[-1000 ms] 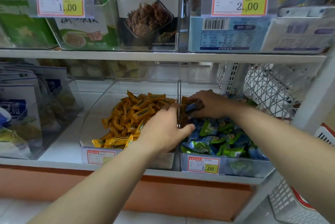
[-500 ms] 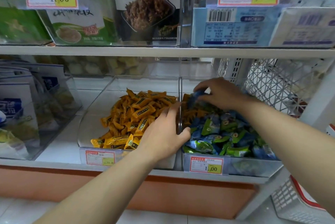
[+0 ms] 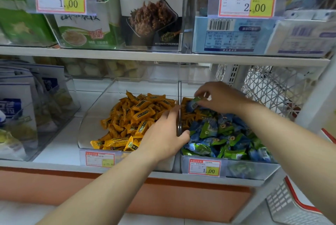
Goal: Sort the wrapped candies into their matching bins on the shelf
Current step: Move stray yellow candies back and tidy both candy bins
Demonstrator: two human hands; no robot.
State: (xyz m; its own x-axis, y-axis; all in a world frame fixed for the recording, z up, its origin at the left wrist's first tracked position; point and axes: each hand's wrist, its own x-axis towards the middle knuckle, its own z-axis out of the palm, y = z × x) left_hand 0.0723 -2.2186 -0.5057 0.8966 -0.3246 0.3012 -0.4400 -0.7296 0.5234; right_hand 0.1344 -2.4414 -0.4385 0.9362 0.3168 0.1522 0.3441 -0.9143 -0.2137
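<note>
Candy sorting, head view: my right hand (image 3: 223, 97) pinches a blue candy (image 3: 193, 103) just above orange candies (image 3: 189, 115) lying in the right bin (image 3: 254, 170) at its back left corner, while my left hand (image 3: 163, 133) rests with straight fingers on the orange pile (image 3: 134, 119) in the left bin (image 3: 94, 115), thumb over the divider (image 3: 179, 90).
</note>
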